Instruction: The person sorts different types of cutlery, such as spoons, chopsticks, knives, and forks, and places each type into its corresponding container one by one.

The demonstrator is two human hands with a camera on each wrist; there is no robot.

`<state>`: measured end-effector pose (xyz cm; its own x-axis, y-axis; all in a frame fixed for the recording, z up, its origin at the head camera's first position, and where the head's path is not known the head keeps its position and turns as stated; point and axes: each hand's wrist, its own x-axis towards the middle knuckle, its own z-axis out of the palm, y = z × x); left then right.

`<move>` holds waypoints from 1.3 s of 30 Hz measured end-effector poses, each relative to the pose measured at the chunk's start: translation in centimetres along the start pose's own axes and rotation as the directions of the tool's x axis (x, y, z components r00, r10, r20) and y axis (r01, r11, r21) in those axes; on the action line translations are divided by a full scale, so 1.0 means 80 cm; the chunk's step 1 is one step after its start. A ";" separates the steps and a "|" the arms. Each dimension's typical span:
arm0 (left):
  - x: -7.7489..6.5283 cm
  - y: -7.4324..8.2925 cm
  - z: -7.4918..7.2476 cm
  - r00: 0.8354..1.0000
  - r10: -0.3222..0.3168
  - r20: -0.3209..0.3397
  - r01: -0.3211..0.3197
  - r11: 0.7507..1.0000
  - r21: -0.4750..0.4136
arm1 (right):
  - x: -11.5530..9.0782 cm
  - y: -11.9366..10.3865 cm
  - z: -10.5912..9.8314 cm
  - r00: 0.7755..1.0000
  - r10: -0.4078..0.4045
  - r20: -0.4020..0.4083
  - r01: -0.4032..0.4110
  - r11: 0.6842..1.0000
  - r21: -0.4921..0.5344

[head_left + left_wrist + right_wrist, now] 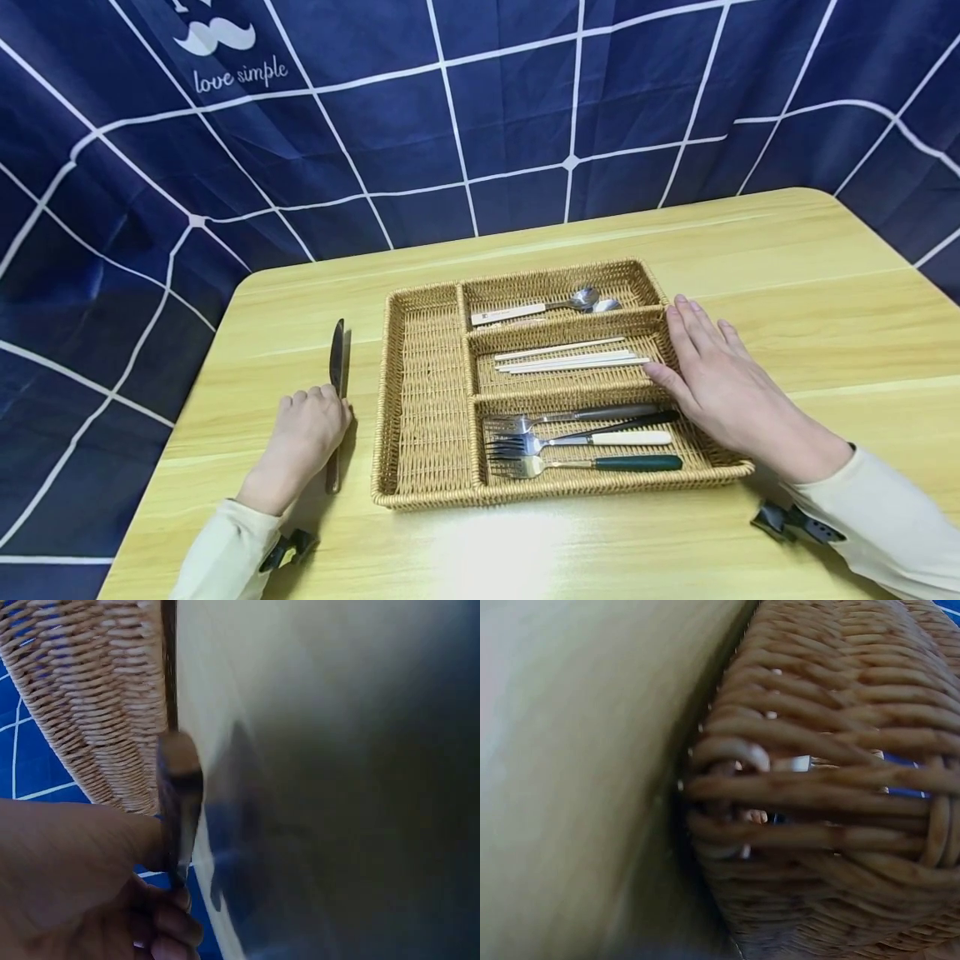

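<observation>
A table knife (337,354) stands just left of the basket, blade pointing to the back of the table, its shadow beside it. My left hand (313,425) grips it by the handle, whose end (180,802) shows in the left wrist view. The wicker cutlery basket (380,400) has a long compartment on the left and three on the right. My right hand (723,375) rests on its right rim with straight fingers, the thumb reaching over the inner side. In the right wrist view only the basket's woven wall (817,795) shows; the hand is out of sight there.
Spoons (525,312) lie in the back right compartment, white chopsticks (573,362) in the middle one. Several forks (637,463) fill the front one. Behind the wooden table (825,275) hangs a blue curtain (517,108) with white lines.
</observation>
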<state>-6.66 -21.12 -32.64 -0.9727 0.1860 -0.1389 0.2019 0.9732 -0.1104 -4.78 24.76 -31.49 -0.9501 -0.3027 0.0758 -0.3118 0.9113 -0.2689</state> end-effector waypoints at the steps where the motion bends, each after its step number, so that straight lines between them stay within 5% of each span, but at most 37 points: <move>1: 0.000 0.000 -0.001 1.000 0.000 -0.025 0.000 1.000 0.001 | 0.000 0.000 0.000 1.000 -0.001 -0.002 0.001 1.000 -0.001; 6: 0.000 0.002 -0.010 0.991 0.018 -0.129 -0.018 1.000 0.000 | 0.000 0.000 0.000 1.000 -0.011 -0.012 0.011 1.000 -0.004; 15: 0.005 0.008 -0.032 0.992 0.026 -0.122 -0.032 0.998 -0.051 | 0.000 0.000 0.000 1.000 -0.012 -0.008 0.012 1.000 0.001; 18: 0.006 0.012 -0.038 0.984 0.078 -0.160 -0.079 0.997 -0.002 | 0.001 0.001 0.000 1.000 -0.013 -0.010 0.013 1.000 0.001; 20: 0.007 0.016 -0.040 0.966 0.122 -0.230 -0.113 0.992 0.049 | 0.001 0.001 0.000 1.000 -0.016 -0.015 0.016 1.000 0.000; 25: 0.009 0.024 -0.048 0.876 0.201 -0.437 -0.145 0.977 0.159 | 0.001 0.001 0.000 1.000 -0.021 -0.020 0.021 1.000 0.001; 27: 0.010 0.028 -0.053 0.855 0.213 -0.473 -0.146 0.974 0.174 | 0.001 0.001 0.000 1.000 -0.020 -0.020 0.020 1.000 0.003; 31: 0.011 0.041 -0.066 0.862 0.216 -0.458 -0.156 0.974 0.166 | 0.001 0.000 0.000 1.000 -0.017 -0.019 0.017 1.000 0.005; 36: 0.014 0.059 -0.080 0.904 0.206 -0.374 -0.161 0.976 0.149 | 0.001 0.000 -0.001 1.000 -0.013 -0.013 0.013 1.000 0.006; 39: 0.015 0.070 -0.086 0.940 0.231 -0.250 -0.190 0.965 0.179 | 0.000 0.000 -0.001 1.000 -0.014 -0.015 0.014 1.000 0.009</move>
<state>-7.46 -14.52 -26.63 -0.8965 0.4339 0.0896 0.4002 0.8798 -0.2567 -4.81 24.77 -31.44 -0.9457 -0.3114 0.0935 -0.3252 0.9044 -0.2762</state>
